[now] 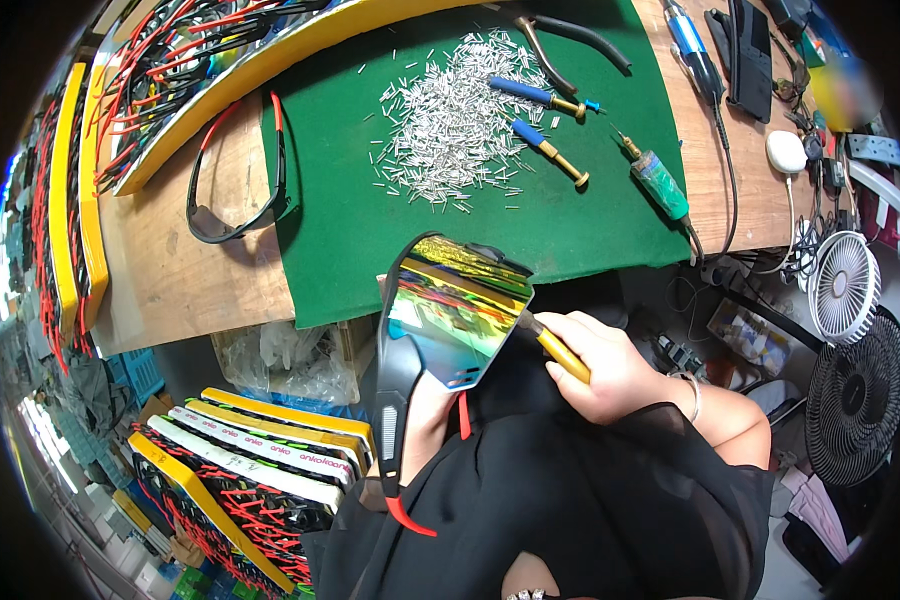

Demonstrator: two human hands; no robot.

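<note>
A pair of wraparound sunglasses (455,335) with a shiny yellow-to-blue mirrored lens, black frame and red arm tips is held up in front of my body. My left hand (428,405) holds the pair from behind, its fingers mostly hidden by the lens. In my right hand (605,365) is a yellow-handled tool (564,356), gripped with the fingers closed. The tool's dark front part meets the right edge of the lens; its tip is hidden, so its kind does not show.
On the green mat (340,250) lie a heap of small silvery pins (460,125), blue-handled tools (550,152), a green-handled soldering iron (660,185) and pliers (545,55). More sunglasses (235,220) rest at left. Yellow-edged trays (210,510) of glasses stand lower left; fans (855,395) at right.
</note>
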